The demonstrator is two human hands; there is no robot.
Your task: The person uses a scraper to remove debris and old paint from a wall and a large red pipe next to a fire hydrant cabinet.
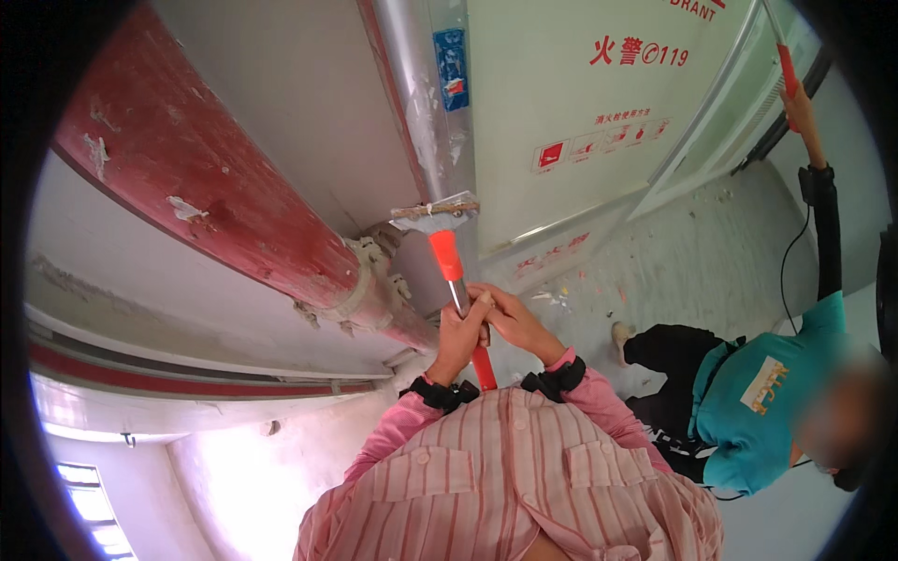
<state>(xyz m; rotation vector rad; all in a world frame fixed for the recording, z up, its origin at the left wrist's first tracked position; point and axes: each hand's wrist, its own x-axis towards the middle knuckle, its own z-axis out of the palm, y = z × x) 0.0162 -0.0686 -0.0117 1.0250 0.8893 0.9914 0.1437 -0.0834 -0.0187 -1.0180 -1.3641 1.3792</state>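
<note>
A long-handled scraper (445, 256) with an orange-red handle, a metal shaft and a wide blade head (436, 214) is held out in front of my chest. My left hand (457, 340) wraps around its shaft and upper grip. The right hand (518, 321) presses against the left one at the thumb, fingers bent close to the shaft; whether it grips the tool itself is hidden. Behind the blade head runs a shiny metal edge trim (421, 105) with whitish residue on it. The trim borders a fire hydrant cabinet door (561, 210) with red lettering and pictograms.
A thick red pipe (231, 203) with flaking patches slants down at the left to a crusted collar (368, 280). At the right, a co-worker in a teal shirt (758, 400) raises an orange-handled tool (787, 70). Scraps (554, 298) litter the grey floor (691, 259).
</note>
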